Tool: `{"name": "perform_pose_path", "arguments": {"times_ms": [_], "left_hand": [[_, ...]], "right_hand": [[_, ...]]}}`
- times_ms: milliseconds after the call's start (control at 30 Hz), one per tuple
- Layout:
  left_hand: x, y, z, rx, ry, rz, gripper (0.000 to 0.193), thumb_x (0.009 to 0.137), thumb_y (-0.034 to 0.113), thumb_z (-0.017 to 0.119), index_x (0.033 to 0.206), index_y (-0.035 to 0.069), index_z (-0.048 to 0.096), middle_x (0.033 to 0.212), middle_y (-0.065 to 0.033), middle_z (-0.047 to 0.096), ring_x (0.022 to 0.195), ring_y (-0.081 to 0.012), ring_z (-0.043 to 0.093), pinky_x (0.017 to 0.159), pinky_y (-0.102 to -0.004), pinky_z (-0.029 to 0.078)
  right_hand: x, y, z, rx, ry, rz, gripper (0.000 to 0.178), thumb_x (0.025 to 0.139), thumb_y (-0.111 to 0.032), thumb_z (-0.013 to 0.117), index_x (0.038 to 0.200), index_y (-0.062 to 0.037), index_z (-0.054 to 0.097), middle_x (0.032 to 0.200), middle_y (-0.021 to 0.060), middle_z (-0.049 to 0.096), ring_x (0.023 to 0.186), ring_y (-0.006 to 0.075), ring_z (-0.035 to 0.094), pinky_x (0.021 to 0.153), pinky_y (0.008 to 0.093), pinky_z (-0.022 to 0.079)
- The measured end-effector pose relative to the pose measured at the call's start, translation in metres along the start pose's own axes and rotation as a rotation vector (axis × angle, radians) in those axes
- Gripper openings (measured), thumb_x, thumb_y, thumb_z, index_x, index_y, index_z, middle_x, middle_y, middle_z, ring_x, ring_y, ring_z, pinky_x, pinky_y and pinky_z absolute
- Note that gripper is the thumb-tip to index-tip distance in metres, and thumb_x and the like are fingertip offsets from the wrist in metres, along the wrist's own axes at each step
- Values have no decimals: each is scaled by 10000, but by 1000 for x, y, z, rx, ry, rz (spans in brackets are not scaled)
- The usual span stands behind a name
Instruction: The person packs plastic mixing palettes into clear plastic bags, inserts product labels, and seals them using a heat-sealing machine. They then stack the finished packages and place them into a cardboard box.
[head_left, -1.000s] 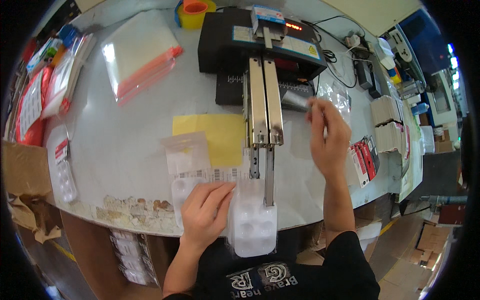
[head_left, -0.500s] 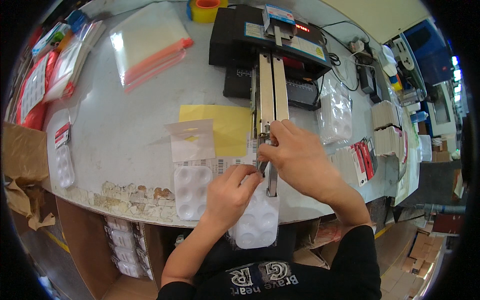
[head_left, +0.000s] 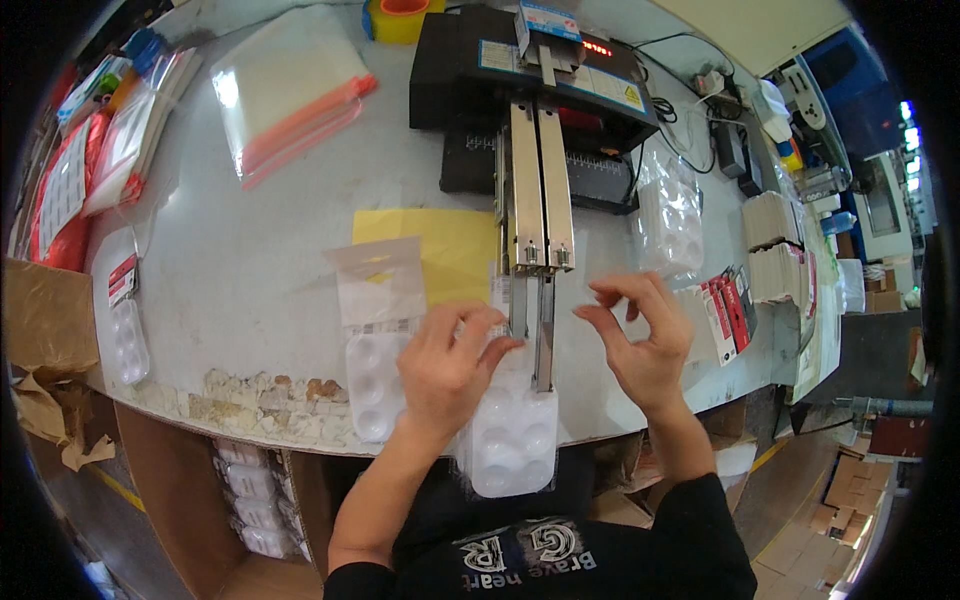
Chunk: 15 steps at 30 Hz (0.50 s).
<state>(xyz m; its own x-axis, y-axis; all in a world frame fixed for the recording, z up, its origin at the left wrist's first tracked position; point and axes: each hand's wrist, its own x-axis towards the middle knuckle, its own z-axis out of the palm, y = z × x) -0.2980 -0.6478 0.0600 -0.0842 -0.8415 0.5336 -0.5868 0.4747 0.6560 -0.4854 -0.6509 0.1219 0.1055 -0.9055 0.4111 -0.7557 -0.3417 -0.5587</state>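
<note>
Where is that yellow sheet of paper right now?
In the head view, the yellow sheet lies flat on the table, just left of the metal rails and above the left hand.

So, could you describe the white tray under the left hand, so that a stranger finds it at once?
Start at the black machine and follow its two metal rails down to the near table edge. There the left hand rests on a white plastic tray with round wells, in a clear bag. Unlike the similar tray to its left, it hangs over the table edge.
</note>
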Motion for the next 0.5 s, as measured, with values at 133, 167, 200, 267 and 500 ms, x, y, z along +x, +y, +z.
{"name": "perform_pose_path", "arguments": {"times_ms": [133, 167, 200, 267, 500], "left_hand": [[33, -13, 18, 30, 133, 3, 417, 550, 163, 879, 826, 83, 577, 868, -78, 529, 756, -249, 565, 584, -340, 466], [40, -17, 23, 25, 162, 8, 416, 551, 162, 879, 815, 84, 567, 869, -73, 522, 752, -243, 561, 581, -340, 463], [45, -20, 26, 29, 154, -21, 416, 553, 160, 879, 804, 84, 557, 870, -69, 514, 747, -238, 556, 578, -340, 460], [48, -24, 30, 21, 184, 19, 396, 562, 149, 865, 789, 96, 546, 879, -56, 506, 747, -223, 555, 568, -332, 455], [33, -30, 24, 5, 59, 3, 326, 632, 148, 839, 819, 97, 577, 882, -48, 551, 727, -223, 570, 562, -324, 460]], "right_hand": [[-32, 2, -1, 114, -139, 99, 328, 648, -115, 837, 927, -62, 674, 815, 81, 654, 709, 179, 643, 616, 291, 511], [-41, 1, 4, 183, -169, 103, 334, 645, -116, 838, 933, -63, 676, 830, 80, 656, 713, 179, 643, 622, 292, 514], [-49, 2, 7, 243, -207, 93, 341, 643, -117, 839, 939, -65, 678, 844, 79, 658, 718, 180, 642, 628, 293, 517], [-62, 3, 14, 250, -181, 81, 343, 640, -110, 837, 943, -74, 681, 870, 76, 655, 728, 193, 642, 629, 299, 518], [-56, 12, 40, 8, 152, -38, 344, 607, -64, 836, 891, -59, 642, 836, 67, 620, 738, 249, 610, 619, 329, 497]]}}
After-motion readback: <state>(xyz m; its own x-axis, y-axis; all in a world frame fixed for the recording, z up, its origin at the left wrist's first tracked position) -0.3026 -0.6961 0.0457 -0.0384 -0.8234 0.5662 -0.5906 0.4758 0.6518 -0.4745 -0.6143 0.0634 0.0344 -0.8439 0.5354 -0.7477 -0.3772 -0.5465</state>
